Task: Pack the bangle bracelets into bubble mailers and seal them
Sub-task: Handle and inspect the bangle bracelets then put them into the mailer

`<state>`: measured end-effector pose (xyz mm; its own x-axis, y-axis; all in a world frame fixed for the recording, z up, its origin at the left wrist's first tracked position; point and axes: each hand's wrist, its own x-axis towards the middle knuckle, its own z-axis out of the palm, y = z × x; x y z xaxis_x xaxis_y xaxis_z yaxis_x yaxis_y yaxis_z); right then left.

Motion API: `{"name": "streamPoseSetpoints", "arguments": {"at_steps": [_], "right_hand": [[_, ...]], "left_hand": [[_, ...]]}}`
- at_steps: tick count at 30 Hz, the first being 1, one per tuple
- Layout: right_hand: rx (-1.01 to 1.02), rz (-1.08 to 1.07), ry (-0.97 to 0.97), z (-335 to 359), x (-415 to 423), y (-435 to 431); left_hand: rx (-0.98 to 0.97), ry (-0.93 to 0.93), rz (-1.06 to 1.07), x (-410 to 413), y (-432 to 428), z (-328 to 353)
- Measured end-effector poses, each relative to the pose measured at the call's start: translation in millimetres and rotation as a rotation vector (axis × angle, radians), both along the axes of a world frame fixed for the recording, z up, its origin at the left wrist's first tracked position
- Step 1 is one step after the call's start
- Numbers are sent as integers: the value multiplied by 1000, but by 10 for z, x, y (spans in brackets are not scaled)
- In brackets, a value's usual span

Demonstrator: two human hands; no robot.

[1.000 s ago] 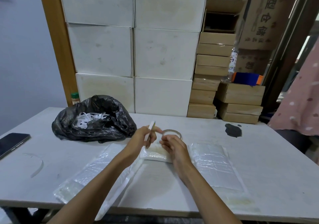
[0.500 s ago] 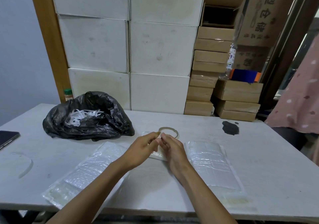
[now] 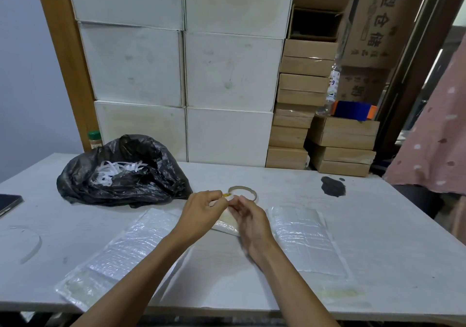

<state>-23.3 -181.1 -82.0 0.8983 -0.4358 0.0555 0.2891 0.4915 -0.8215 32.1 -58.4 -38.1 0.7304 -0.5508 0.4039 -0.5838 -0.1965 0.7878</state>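
Both hands meet over the small mailer mid-table: the left hand pinches a yellowish strip at its far edge, the right hand is too blurred to tell its grip. A bangle lies just beyond; sealing now might leave it out

Between the left hand and right hand, the small mailer is glossy, crinkly clear plastic, as are the left stack of mailers and right stack of mailers outside each hand, all on a matt, pale, scuffed table. Beyond the left hand, a black bag of thin, shiny, creased plastic holds smooth white strips. Beyond both hands stand matt, smudged white boxes and plain brown cardboard boxes, with soft pink dotted cloth far right.
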Motion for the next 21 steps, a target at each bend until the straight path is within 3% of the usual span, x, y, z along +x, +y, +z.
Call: {"name": "streamPoseSetpoints", "arguments": {"at_steps": [5,9,13,17,21], "right_hand": [[-19,-28,30,-10,-8,-1],[-149,-23,38,-16,-29,7],[-34,-9,5,-8,-63,14],[-16,4,16,-19,-58,3],[-10,13,18,3,-66,15]], "left_hand": [[-36,1,-33,61,31,-70],[-114,159,-130,54,16,-42],[-227,388,-153,153,36,52],[-231,482,-188,293,139,51],[-369,623,-235,242,122,130]]}}
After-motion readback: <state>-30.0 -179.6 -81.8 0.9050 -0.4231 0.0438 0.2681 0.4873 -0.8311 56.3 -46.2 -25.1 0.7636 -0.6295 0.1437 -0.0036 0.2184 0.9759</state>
